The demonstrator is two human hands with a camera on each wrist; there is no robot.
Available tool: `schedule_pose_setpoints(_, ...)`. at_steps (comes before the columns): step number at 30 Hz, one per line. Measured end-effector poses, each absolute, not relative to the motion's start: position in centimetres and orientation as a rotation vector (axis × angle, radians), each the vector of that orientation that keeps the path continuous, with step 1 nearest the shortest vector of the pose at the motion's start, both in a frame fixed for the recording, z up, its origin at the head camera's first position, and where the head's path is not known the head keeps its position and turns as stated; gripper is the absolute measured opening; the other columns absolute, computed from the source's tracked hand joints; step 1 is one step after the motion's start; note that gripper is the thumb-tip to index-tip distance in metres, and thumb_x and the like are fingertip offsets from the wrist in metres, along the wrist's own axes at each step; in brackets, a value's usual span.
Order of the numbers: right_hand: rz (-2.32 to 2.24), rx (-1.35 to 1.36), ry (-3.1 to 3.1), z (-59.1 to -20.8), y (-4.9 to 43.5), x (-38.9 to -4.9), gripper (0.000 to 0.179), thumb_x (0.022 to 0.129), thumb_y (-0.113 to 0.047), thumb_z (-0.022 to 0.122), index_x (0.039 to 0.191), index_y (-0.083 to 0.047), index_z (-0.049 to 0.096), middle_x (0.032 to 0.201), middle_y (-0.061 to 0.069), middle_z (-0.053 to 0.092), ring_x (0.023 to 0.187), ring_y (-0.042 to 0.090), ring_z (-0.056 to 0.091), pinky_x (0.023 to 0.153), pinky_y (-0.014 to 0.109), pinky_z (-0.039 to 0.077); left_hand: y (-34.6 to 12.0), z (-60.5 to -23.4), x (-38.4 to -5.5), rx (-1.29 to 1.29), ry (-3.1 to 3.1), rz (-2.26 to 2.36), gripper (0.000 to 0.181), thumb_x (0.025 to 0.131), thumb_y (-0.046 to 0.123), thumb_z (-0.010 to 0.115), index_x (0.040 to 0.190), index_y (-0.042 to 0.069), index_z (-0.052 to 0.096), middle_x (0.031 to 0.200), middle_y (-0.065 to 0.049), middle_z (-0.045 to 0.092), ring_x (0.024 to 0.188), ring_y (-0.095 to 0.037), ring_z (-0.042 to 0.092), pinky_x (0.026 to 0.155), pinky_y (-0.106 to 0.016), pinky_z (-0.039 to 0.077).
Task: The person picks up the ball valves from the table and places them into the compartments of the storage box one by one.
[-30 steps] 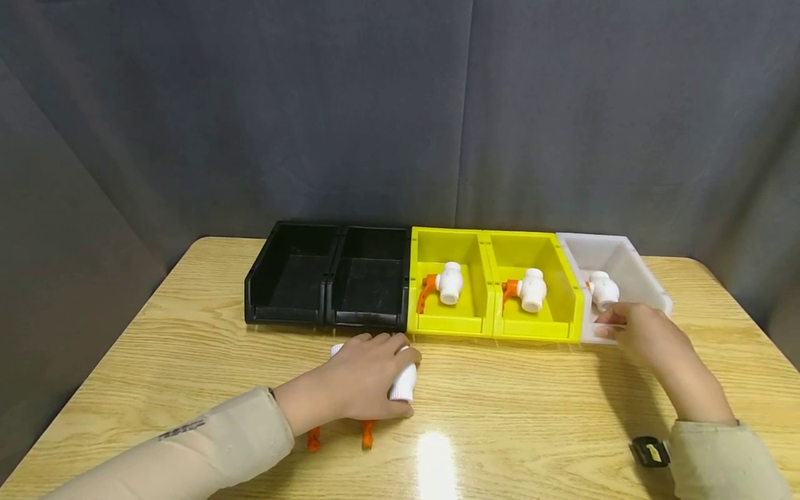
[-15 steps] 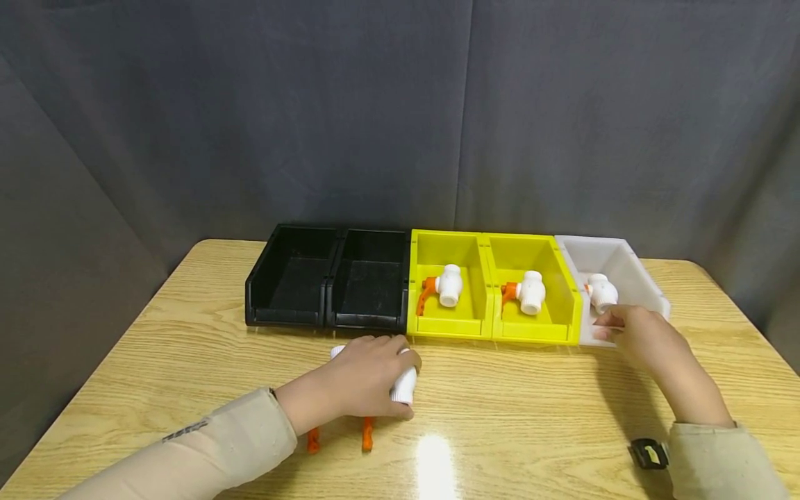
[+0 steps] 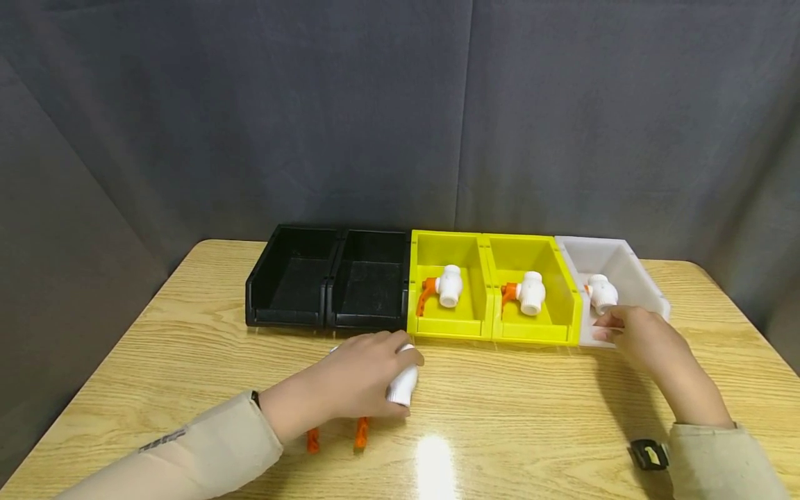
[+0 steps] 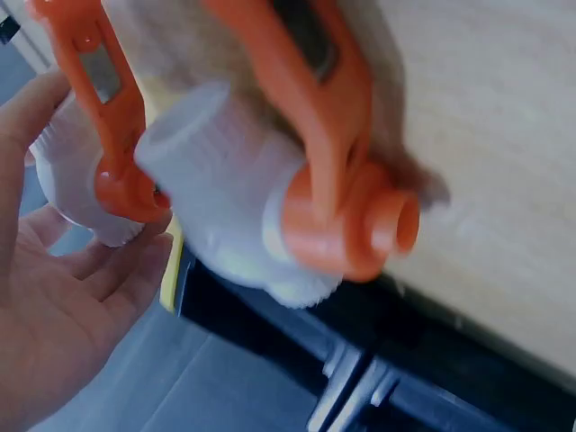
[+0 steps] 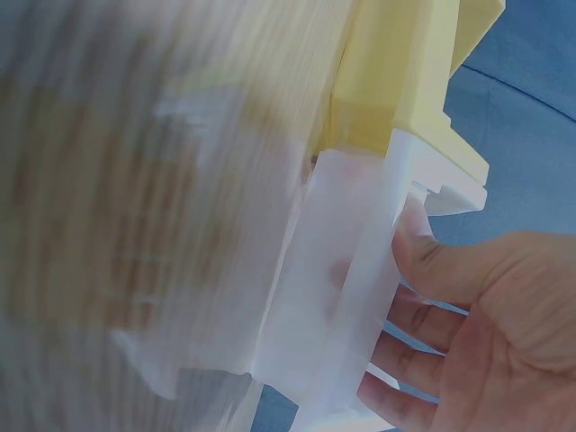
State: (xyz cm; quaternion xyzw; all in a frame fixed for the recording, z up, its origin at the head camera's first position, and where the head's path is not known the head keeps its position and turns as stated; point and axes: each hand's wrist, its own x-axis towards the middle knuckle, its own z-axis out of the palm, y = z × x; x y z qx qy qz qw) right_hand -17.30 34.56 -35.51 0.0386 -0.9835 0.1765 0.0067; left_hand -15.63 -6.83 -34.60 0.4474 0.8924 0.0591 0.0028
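My left hand (image 3: 362, 375) grips a white ball valve (image 3: 403, 385) with an orange lever, just in front of the bins. Thumb and fingers curl round its body in the left wrist view. A second ball valve (image 4: 229, 198) lies beside it; in the head view my left hand hides most of it, apart from its orange lever (image 3: 313, 440). At the far right my right hand (image 3: 650, 344) holds the front lip of the white bin (image 5: 337, 279), its thumb against the edge. Inside that bin lies another ball valve (image 3: 602, 295), close to my right fingers.
Two yellow bins (image 3: 450, 328) each hold one ball valve (image 3: 450, 286). Left of them stand two black bins (image 3: 286, 317). All the bins form one row on the wooden table (image 3: 500, 417), before a grey curtain (image 3: 375, 104). A small black object (image 3: 650, 454) sits by my right cuff.
My left hand and forearm have shifted slightly left and nearer, and the gripped valve's lever has swung a little left. My right hand stays at the white bin.
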Motion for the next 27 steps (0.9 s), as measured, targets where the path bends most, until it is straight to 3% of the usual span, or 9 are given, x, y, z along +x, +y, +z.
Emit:
schedule_pose_setpoints(16,0.568,0.102,-3.088,-35.6,34.6,-17.3,0.011,0.088,-0.013,0.074,0.091,-0.004,0.068,0.096,0.019,0.069,0.084,0.036,0.061,0.068,0.051,0.045,-8.0,-32.0,-16.6,1.579,3.071,0.113,0.061,0.076,0.044,0.085,0.125,0.016,0.061,0.130,-0.008,0.056,0.114,-0.026,0.058,0.097,-0.039,0.049)
schedule_pose_setpoints(27,0.547,0.129,-3.067,-35.5,34.5,-17.3,0.005,0.088,-0.008,0.072,0.091,-0.004,0.070,0.094,0.017,0.070,0.083,0.036,0.061,0.068,0.051,0.046,-9.2,-31.0,-18.3,1.505,3.201,0.076,0.066,0.075,0.042,0.087,0.129,0.016,0.060,0.135,-0.011,0.054,0.118,-0.028,0.056,0.099,-0.041,0.048)
